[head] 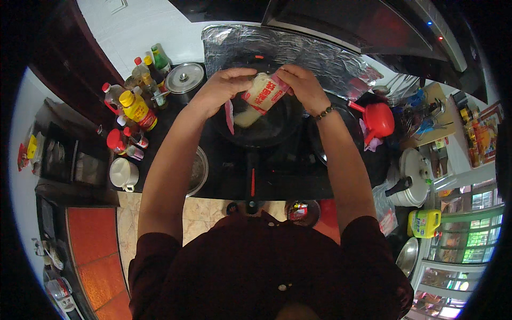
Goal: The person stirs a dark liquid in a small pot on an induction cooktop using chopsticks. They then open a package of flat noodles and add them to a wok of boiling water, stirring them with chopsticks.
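Above a dark frying pan (276, 128) on the black cooktop, a pale packet with a pink end (266, 93) is tilted and bears red writing. My right hand (300, 86) grips its upper right end. The fingertips and thumb of my left hand (224, 90) are at the packet's left edge. A pink strip of wrapping (229, 117) hangs below my left palm. Pale, fine contents (247, 117) show beneath the packet's lower end, over the pan; whether they are falling or at rest is unclear. The pan's handle (252, 180) points towards me.
Left of the pan stand a lidded pot (185, 78), several condiment bottles (138, 108) and a white mug (124, 173). A glass bowl (198, 172) sits partly behind my left forearm. To the right are a red plastic ladle (378, 120) and a white pressure cooker (412, 180). Foil (288, 52) lines the back.
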Demonstrator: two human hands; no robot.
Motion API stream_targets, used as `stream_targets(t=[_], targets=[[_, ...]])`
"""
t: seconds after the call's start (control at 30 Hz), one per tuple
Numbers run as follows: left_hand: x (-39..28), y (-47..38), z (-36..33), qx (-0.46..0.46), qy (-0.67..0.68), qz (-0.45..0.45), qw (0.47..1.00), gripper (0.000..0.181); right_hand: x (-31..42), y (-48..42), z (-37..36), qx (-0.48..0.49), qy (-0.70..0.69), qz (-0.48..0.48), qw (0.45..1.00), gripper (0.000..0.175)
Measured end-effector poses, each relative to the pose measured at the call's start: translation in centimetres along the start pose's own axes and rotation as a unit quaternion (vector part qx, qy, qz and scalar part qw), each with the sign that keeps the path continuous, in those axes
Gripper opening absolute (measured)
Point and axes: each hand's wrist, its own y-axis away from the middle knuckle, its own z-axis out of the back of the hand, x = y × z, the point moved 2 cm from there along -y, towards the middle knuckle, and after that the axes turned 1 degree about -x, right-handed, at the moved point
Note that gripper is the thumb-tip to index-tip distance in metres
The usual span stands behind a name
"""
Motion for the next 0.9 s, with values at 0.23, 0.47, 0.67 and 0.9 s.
stream_targets(t=[0.23, 0.47, 0.67, 0.9], targets=[[1.2, -1.2, -0.4, 0.007, -0.007, 0.036, 0.999, 0.027, 0.3, -0.3, 0.2, 0.044, 0.035, 0.046, 0.997, 0.025], [3.5, -2.2, -0.7, -0.039, 0.13, 0.041, 0.99, 0.012, -0.8, 0.4, -0.5, -0.033, -0.08, 0.04, 0.995, 0.033], [4.5, -2.9, -0.5, -0.051, 0.227, 0.05, 0.971, 0.015, -5.0, 1.4, -2.6, 0.009, -0.23, -0.074, 0.97, 0.043], [7.8, -3.3, -0.1, -0.111, 0.146, 0.108, 0.977, 0.032, -7.2, 0.1, -2.1, -0.118, 0.113, -0.01, 0.987, 0.033]])
